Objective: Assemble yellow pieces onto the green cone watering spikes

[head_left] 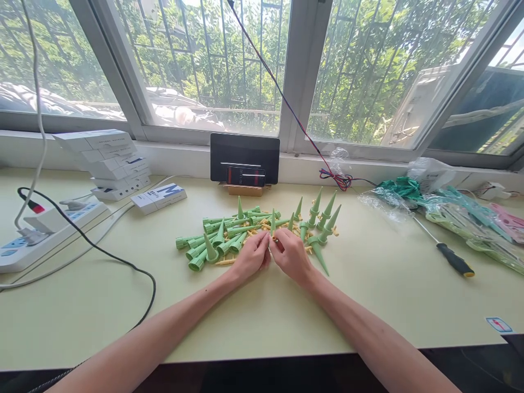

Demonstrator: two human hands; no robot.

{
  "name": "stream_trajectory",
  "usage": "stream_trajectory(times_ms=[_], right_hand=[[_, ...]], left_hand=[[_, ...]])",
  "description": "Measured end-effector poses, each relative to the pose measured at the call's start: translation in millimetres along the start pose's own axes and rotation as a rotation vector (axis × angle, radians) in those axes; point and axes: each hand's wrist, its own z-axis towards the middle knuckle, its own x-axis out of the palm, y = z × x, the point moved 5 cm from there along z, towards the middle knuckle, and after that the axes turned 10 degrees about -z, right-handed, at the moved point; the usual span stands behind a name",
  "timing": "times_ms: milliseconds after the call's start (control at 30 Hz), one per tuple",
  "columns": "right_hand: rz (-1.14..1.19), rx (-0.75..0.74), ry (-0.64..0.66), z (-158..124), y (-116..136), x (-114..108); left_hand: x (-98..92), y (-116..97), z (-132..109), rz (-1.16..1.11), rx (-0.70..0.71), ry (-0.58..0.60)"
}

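A heap of green cone-shaped plastic spikes (pixel 229 234) lies on the pale green table (pixel 286 322), mixed with small yellow pieces (pixel 224 262). A few spikes (pixel 323 218) stand upright at the right of the heap. My left hand (pixel 250 256) and my right hand (pixel 291 255) meet at the near edge of the heap, both with fingers pinched. Together they hold one upright green spike (pixel 273 225) with a small yellow piece at its base.
A dark tablet (pixel 244 157) leans against the sill behind a phone on a wooden stand. At left sit stacked white boxes (pixel 110 161), a power strip (pixel 45 232) and a black cable (pixel 123 262). At right lie a screwdriver (pixel 452 259) and plastic bags of parts (pixel 458 218).
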Motion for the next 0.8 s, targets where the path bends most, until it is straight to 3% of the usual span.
stream_trajectory(times_ms=[467,800], right_hand=[[0.109,0.19,-0.009,1,-9,-4],[0.238,0.296,0.066,4,-16,-4]], left_hand=[[-4.2,-7,1,-0.024,-0.041,-0.106],[-4.5,-17,-1,-0.02,-0.046,-0.163]])
